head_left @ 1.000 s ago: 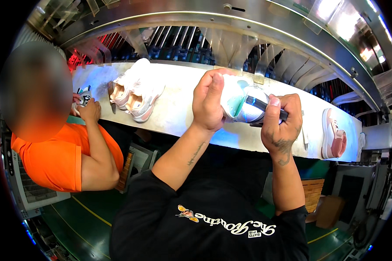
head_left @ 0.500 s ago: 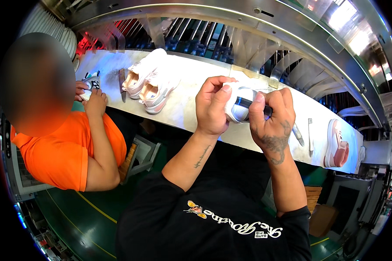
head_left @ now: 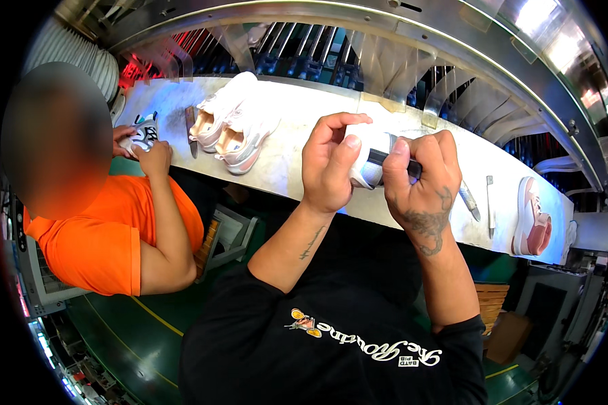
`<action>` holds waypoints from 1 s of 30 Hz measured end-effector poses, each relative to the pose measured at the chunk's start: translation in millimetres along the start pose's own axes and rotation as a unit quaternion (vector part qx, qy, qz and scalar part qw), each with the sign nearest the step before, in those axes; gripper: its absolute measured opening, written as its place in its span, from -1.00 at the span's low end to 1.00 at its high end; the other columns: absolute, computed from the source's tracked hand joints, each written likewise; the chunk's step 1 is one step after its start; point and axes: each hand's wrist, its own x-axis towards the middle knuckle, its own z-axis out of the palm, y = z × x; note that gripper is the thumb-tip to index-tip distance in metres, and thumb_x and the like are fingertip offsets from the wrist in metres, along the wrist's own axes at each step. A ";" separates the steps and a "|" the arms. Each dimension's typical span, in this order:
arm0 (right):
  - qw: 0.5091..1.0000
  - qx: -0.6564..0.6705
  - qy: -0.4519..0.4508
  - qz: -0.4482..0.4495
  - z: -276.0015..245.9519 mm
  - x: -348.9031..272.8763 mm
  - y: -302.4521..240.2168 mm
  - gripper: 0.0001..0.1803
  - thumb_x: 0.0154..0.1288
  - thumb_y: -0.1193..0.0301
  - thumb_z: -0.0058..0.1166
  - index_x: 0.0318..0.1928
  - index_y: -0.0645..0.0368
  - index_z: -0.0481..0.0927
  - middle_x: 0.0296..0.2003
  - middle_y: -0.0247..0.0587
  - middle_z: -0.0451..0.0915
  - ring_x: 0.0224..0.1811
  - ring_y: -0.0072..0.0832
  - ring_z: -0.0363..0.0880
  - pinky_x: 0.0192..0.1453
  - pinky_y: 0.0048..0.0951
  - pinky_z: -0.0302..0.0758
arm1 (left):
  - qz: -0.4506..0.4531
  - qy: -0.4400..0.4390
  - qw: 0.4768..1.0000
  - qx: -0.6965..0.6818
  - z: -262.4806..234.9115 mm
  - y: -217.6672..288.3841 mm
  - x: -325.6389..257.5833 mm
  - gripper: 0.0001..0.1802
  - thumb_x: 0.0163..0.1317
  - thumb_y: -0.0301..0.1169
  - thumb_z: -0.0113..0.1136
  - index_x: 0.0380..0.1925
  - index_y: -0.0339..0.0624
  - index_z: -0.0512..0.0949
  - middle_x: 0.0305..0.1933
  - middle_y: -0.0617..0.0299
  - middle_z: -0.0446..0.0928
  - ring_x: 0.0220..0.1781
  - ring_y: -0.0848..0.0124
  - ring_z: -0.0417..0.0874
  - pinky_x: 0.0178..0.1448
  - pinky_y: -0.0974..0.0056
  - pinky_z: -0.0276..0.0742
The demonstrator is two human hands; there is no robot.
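In front of my chest, my left hand (head_left: 330,165) is closed round the side of a white shoe (head_left: 369,139), thumb on the near side. My right hand (head_left: 422,189) grips a slim black bar-shaped tool (head_left: 380,157) between thumb and curled fingers. The tool lies across the shoe, and its exact kind is hard to make out. Much of the shoe is hidden behind my fingers. Both hands are raised over the near edge of the long white workbench (head_left: 297,111).
A pair of pale shoes (head_left: 240,138) stands left of my hands, beside a knife-like tool (head_left: 192,131). To the right lie a grey-bladed tool (head_left: 469,201), a thin brush-like tool (head_left: 490,206) and a pink shoe (head_left: 534,219). A co-worker in orange (head_left: 108,236) handles a black-and-white shoe (head_left: 144,133). Behind runs a roller conveyor (head_left: 304,50).
My view has shifted slightly, while both hands keep their holds. The black tool's angle across the shoe has changed a little. The co-worker's shoe has turned in their hands.
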 end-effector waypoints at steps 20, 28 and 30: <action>0.995 0.078 -0.036 -0.053 3.5 33.7 27.5 -0.84 0.28 0.45 0.33 -0.38 0.17 0.58 -0.44 -0.13 0.50 -0.40 -0.12 0.58 -0.29 -0.14 0.55 | 0.200 -0.321 0.746 0.547 -21.3 73.5 37.1 -0.47 0.63 -0.36 0.04 0.51 -0.33 0.51 0.58 -0.15 0.51 0.66 -0.25 0.39 0.71 -0.16 0.27; 0.995 0.098 -0.035 -0.013 2.2 31.6 40.1 -0.81 0.32 0.36 0.34 -0.35 0.17 0.62 -0.43 -0.11 0.54 -0.37 -0.11 0.61 -0.24 -0.13 0.59 | 0.241 -0.235 0.773 0.537 -11.9 31.0 22.0 -0.34 0.66 -0.29 -0.06 0.61 -0.48 0.28 0.57 -0.27 0.46 0.64 -0.29 0.37 0.75 -0.20 0.14; 0.994 0.095 -0.045 -0.018 0.8 34.8 52.6 -0.76 0.35 0.29 0.36 -0.34 0.18 0.65 -0.41 -0.09 0.60 -0.34 -0.10 0.65 -0.20 -0.14 0.61 | 0.276 -0.238 0.734 0.573 -4.7 32.1 27.2 -0.34 0.61 -0.26 0.03 0.57 -0.45 0.33 0.54 -0.24 0.47 0.64 -0.28 0.38 0.73 -0.29 0.13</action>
